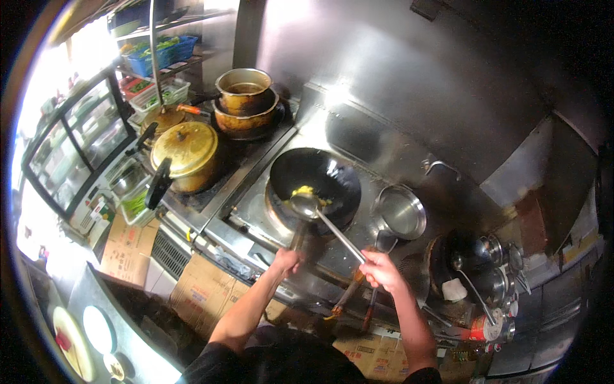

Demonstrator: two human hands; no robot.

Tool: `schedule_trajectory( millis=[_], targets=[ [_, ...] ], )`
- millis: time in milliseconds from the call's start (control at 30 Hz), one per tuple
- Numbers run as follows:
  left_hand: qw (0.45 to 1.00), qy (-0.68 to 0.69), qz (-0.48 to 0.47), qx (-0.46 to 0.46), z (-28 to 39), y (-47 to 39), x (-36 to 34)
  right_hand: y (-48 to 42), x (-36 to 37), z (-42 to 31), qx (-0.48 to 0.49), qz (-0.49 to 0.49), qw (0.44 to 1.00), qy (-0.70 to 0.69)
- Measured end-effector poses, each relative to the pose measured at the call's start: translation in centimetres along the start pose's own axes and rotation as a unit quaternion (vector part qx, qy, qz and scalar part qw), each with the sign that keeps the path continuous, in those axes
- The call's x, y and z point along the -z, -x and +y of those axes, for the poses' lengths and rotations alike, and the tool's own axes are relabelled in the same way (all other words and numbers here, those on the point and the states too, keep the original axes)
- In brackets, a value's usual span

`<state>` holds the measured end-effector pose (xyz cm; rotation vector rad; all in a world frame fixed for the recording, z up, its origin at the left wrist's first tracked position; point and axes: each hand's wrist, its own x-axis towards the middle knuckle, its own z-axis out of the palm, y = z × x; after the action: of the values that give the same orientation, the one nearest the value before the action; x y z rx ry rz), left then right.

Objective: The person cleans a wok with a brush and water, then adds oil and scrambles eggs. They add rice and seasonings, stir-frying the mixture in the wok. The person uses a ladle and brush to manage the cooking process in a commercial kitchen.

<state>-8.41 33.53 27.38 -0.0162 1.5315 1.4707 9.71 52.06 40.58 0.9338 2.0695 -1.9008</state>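
A black wok [314, 168] sits tilted over the burner, with yellow pieces of food [302, 191], perhaps egg, at its bottom. My left hand [289, 260] grips the wok's handle [300, 235] on the near side. In my right hand [379, 270] is the shaft of a metal cooking ladle [305, 205]. The ladle's bowl rests inside the wok by the food, and partly covers it. Right of the wok stands a steel pot [402, 211] holding what looks like clear liquid.
Left of the wok are a lidded golden pot [184, 149] with black handles and stacked pots [245, 103]. A faucet [441, 167] juts from the back panel. At the right are a dark pan [441, 259], metal bowls [489, 248] and a red can [483, 329]. Cardboard [211, 297] covers the floor.
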Motion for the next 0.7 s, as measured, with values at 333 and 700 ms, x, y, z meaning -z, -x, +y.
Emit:
schedule_trajectory(
  millis=[333, 700],
  targets=[
    [0.998, 0.032, 0.045, -0.033, -2.8, 10.9, -0.5, -3.2, -1.4, 7.3, 0.186, 0.124, 0.972, -0.075],
    [0.917, -0.312, 0.201, -0.147, -2.2, -0.4, -0.8, -10.8, -2.0, 4.6, 0.067, 0.093, 0.974, -0.198]
  ],
)
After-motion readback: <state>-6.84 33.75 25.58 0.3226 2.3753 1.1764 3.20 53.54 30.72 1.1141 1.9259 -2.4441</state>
